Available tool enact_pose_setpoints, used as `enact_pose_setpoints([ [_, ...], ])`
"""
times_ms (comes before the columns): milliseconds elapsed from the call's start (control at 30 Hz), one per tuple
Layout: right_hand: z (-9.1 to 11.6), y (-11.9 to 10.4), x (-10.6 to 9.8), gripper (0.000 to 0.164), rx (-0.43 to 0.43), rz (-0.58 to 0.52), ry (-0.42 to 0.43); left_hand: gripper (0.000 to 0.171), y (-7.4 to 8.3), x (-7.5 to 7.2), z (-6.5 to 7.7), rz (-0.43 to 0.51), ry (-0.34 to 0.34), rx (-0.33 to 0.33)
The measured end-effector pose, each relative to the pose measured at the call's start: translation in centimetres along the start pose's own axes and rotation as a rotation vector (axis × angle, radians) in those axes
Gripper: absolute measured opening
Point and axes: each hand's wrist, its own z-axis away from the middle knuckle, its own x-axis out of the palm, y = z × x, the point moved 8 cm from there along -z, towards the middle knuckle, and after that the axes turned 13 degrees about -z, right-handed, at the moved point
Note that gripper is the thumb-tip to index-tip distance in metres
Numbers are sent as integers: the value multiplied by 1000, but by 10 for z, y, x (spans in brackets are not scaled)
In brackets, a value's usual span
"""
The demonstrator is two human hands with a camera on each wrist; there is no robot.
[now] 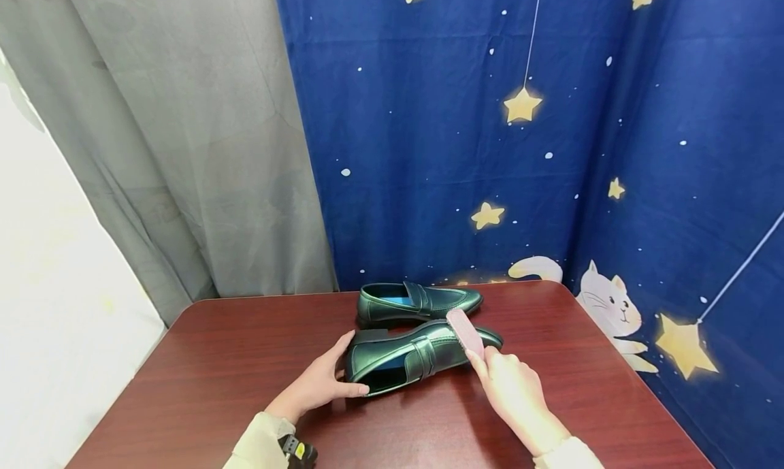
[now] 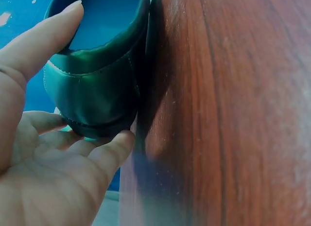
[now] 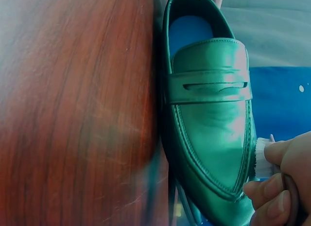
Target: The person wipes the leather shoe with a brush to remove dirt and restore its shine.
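Observation:
A dark green loafer [image 1: 429,357] lies tipped on its side on the table, its opening facing me and its toe to the right. My left hand [image 1: 321,380] grips the heel end. In the left wrist view the thumb reaches over the collar of the shoe [image 2: 95,99] and the fingers curl beneath the heel. A pink brush [image 1: 464,331] is held in my right hand [image 1: 514,391]. Its white bristles [image 3: 263,158] meet the shoe's upper edge near the toe, as the right wrist view shows.
A second green loafer [image 1: 392,310] stands just behind, near the back edge of the reddish-brown table [image 1: 257,346]. Beyond hang a grey curtain [image 1: 202,149] and a blue star-patterned curtain [image 1: 429,135].

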Motion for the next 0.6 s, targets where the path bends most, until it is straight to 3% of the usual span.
enact_pose_setpoints([
  [233,-3,-14,4,39,-52,16,14,112,-1,-1,-1,-10,-1,22],
  [600,-6,-27,10,40,-44,32,-51,115,-3,0,1,-9,-8,13],
])
